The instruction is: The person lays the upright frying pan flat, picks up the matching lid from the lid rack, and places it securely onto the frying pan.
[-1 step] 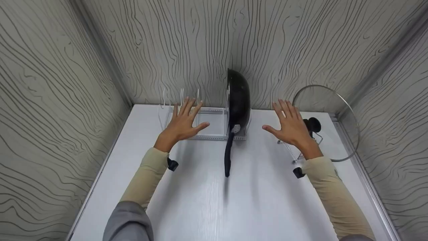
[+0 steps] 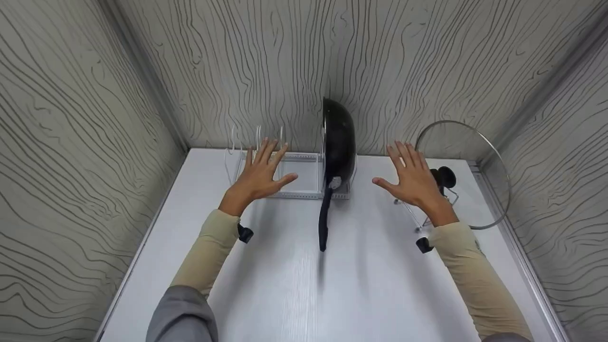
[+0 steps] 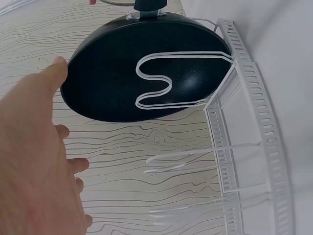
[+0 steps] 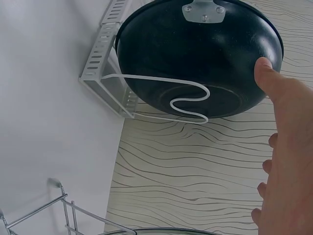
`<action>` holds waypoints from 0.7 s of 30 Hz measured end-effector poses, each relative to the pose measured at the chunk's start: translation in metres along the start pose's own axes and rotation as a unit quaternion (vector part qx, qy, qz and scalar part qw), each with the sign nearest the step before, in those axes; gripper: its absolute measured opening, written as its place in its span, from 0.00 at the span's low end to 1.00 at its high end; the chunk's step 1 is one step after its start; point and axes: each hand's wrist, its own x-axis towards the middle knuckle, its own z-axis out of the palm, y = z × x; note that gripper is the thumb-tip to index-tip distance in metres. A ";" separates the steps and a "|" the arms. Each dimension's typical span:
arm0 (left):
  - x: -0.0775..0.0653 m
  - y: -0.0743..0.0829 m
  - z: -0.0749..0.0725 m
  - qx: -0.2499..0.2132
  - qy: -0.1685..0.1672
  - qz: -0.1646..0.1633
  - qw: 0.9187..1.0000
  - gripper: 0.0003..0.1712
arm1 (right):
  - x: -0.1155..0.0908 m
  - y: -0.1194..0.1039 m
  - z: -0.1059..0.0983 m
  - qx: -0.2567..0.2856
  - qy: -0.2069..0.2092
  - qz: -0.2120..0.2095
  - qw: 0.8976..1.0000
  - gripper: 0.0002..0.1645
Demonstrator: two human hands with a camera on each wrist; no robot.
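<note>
White rack (image 2: 300, 194) partly hidden behind left hand (image 2: 259, 179), pan handle (image 3: 149, 5) cropped at top (left wrist view)

A black wok (image 2: 342, 137) stands on edge between the looped dividers of a white metal rack (image 2: 301, 195), hollow facing left, handle jutting toward the near side. To its right, a glass lid (image 2: 472, 175) with a black knob stands on edge, seemingly propped on a silver wire stand (image 2: 411, 213).

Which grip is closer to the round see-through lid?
Right. The right grip is beside the lid, on its left; the left grip is much farther left, beyond the pan.
</note>
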 end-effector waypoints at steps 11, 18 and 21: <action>0.002 0.004 0.001 -0.012 0.000 -0.002 1.000 0.51 | 0.000 -0.002 -0.003 -0.005 0.004 -0.002 1.000 0.62; 0.003 0.006 0.001 -0.047 -0.002 0.001 0.999 0.50 | 0.000 -0.006 -0.004 0.007 0.012 0.004 1.000 0.61; 0.002 0.006 0.001 -0.059 0.002 0.006 0.998 0.49 | 0.000 -0.010 -0.003 0.014 0.018 0.005 1.000 0.61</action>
